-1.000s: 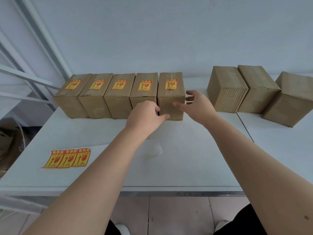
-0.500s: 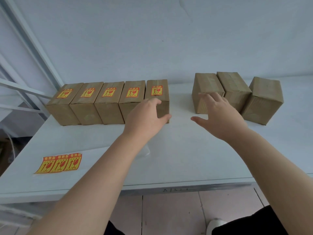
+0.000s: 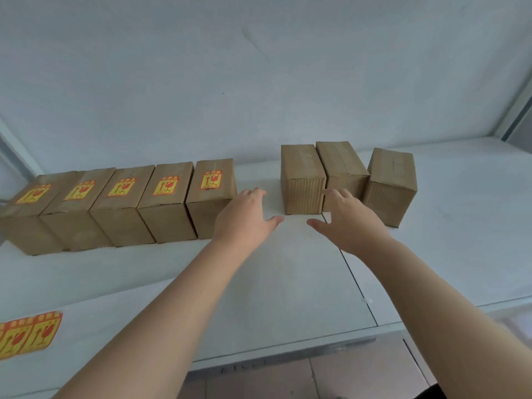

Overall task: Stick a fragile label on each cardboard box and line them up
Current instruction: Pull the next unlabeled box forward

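Nearby, both hands spread empty, left hand and right hand, beside five boxes bearing red-yellow labels, writing unreadable

Matt brown cardboard boxes, ribbed on the end faces (corrugation showing). Labels are smooth printed paper, faintly glossy. Table at lower centre: smooth white, matt.

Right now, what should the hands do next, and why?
Probably close both hands on the nearest plain box and bring it forward for a label. The left hand and right hand are open and empty, reaching toward it. Five boxes in the row already wear labels, ending with the last labelled box, and spare fragile labels lie on the table.
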